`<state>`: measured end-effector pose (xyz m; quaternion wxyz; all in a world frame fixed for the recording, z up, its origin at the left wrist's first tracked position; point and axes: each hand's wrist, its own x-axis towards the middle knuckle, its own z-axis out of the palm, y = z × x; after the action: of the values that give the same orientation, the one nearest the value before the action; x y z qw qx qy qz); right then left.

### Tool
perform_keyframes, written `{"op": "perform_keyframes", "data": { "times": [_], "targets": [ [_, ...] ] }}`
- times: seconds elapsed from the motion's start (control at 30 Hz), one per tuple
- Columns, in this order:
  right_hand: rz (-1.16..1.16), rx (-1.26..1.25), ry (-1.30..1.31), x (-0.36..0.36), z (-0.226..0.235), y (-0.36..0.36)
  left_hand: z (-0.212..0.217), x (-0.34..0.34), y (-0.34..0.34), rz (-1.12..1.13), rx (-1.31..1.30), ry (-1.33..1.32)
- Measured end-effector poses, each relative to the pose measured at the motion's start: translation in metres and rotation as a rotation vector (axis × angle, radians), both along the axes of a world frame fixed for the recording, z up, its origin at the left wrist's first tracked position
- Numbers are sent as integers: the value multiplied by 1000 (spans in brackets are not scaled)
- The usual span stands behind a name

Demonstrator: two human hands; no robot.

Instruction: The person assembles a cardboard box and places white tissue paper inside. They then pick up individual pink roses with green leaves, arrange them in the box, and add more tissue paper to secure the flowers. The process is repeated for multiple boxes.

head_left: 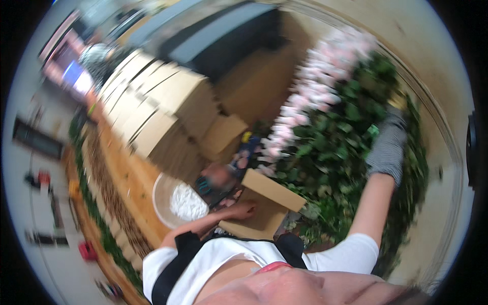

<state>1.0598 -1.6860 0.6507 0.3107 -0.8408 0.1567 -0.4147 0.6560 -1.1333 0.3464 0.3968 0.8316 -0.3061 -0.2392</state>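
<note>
Right hand (397, 100), upper right of frame, is at the far edge of the leaves (351, 122); blur hides the fingers, so I cannot tell if it grasps anything. Left hand (244, 209), lower centre, is at the box (259, 216), fingers looking curled, no load I can make out. Flowers (305, 104) slant from centre to upper right. I judge the step as sorting flowers; next calls for a gentle grip sparing the blooms.

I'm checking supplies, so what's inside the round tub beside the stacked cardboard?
The round tub holds a heap of small white pieces, too blurred to identify. Only the upper layer shows; anything beneath those pieces is covered and can't be seen.
</note>
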Motion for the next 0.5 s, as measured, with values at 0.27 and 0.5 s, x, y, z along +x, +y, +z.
{"op": "perform_keyframes", "data": {
  "times": [0.27, 0.5],
  "targets": [
    [-329, -101, 193, -10, 15, -7, 42, 6, 0, -22, 110, 120],
    [-188, -34, 49, -19, -2, -19, -6, 1, 8, 5, 18, 87]
  ]
}}
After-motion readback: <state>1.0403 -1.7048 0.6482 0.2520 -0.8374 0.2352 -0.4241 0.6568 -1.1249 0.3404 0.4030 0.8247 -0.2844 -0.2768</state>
